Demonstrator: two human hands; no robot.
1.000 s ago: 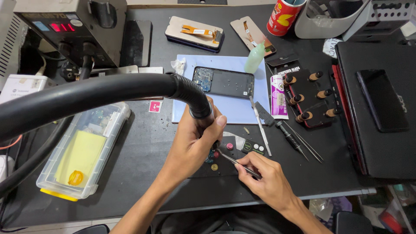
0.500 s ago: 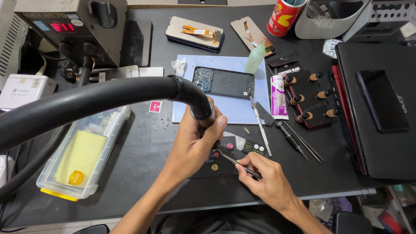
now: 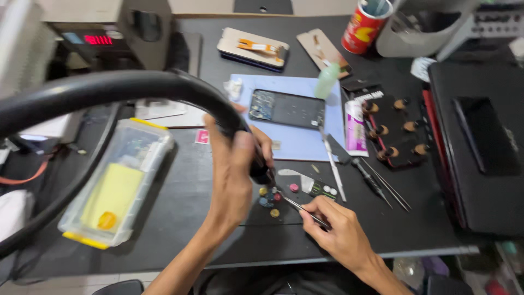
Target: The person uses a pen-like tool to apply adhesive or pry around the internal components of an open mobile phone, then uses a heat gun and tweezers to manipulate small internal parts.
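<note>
My left hand (image 3: 233,169) grips the handle of a hot-air tool, whose thick black hose (image 3: 109,90) arcs off to the left. Its nozzle end (image 3: 261,173) points down at small coloured parts (image 3: 271,196) on the black mat. My right hand (image 3: 337,229) holds metal tweezers (image 3: 299,207) whose tips reach toward those parts. Beyond the hands an opened phone (image 3: 287,108) lies on a pale blue mat (image 3: 295,145).
A clear plastic box (image 3: 117,183) with a yellow pad sits at the left. A rework station with a red display (image 3: 98,39) stands at the back left. Screwdrivers (image 3: 371,180), a tube (image 3: 355,128), a red can (image 3: 364,26) and a dark laptop (image 3: 480,142) lie to the right.
The view has moved closer and shifted. My left hand with the hot-air handle has lifted a little, and the right hand's tweezers stay near the small parts.
</note>
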